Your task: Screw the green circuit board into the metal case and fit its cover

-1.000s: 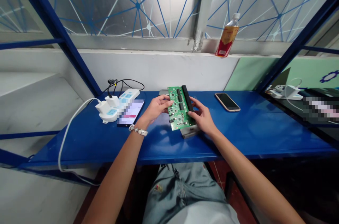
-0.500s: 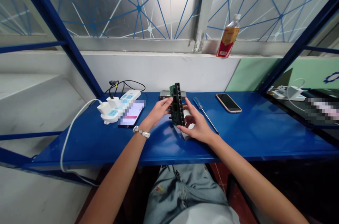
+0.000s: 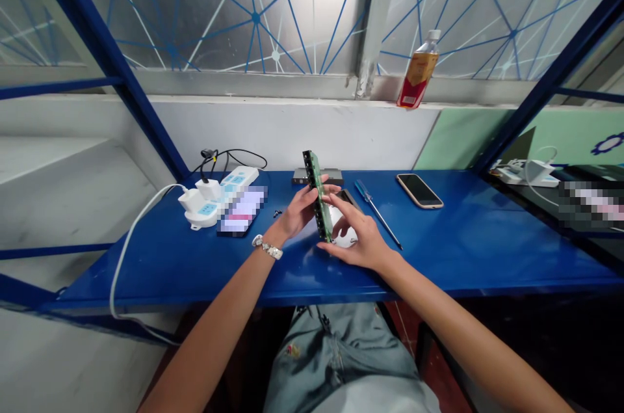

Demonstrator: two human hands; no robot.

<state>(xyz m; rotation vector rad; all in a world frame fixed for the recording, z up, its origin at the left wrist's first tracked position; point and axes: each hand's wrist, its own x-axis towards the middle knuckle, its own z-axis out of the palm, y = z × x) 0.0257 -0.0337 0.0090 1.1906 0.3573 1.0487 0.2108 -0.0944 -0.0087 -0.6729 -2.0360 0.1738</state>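
Observation:
A green circuit board (image 3: 320, 199) with a row of black ports along its edge is held up on edge above the blue desk. My left hand (image 3: 298, 210) grips it at its left side, fingers closed around its middle. The thumb and fingers of my right hand (image 3: 358, 231) hold its lower right part. Behind the right hand a metal casing part (image 3: 349, 200) and a white surface lie on the desk, mostly hidden. A grey metal casing (image 3: 336, 176) sits at the back of the desk, partly covered by the board.
A screwdriver (image 3: 379, 214) and a phone (image 3: 420, 190) lie to the right. On the left are a power strip (image 3: 229, 186) with plugs, a lit phone (image 3: 242, 210) and a few small dark screws (image 3: 277, 213). A bottle (image 3: 418, 71) stands on the ledge.
The board has been turned so its green face now points right and its ports point left. Both hands have shifted their hold, and small screws by the left hand have come into view.

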